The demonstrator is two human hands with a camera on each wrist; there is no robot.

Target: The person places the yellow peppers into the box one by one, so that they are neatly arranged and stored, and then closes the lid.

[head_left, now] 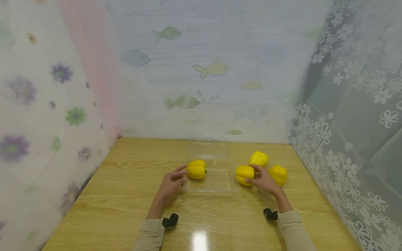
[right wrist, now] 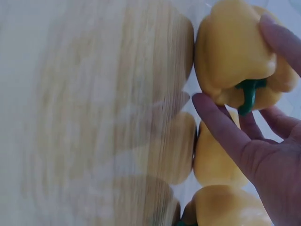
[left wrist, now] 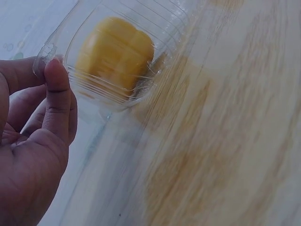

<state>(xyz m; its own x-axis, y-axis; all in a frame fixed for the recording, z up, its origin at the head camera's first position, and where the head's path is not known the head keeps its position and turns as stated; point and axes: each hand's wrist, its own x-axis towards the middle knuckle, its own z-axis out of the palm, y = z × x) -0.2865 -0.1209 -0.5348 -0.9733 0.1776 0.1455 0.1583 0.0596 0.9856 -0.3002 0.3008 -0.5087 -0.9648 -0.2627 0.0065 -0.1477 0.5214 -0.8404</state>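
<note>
A clear plastic container (head_left: 216, 186) lies on the table with its lid (head_left: 208, 149) folded back behind it. Inside, at the left end, sits a yellow bell pepper (head_left: 196, 170), also visible through the container wall in the left wrist view. My left hand (head_left: 170, 184) pinches the container's left edge between thumb and fingers (left wrist: 57, 82). To the right of the container, my right hand (head_left: 265, 180) grips a second yellow bell pepper (right wrist: 235, 47) by its sides, its green stem (right wrist: 249, 94) facing the palm. This pepper is right at the tabletop.
Two more yellow bell peppers stand close to the right hand, one (head_left: 258, 158) behind it and one (head_left: 279, 175) to its right. The wooden table (head_left: 125, 198) meets a fish-print curtain (head_left: 207, 111) at the back, with flowered curtains on both sides.
</note>
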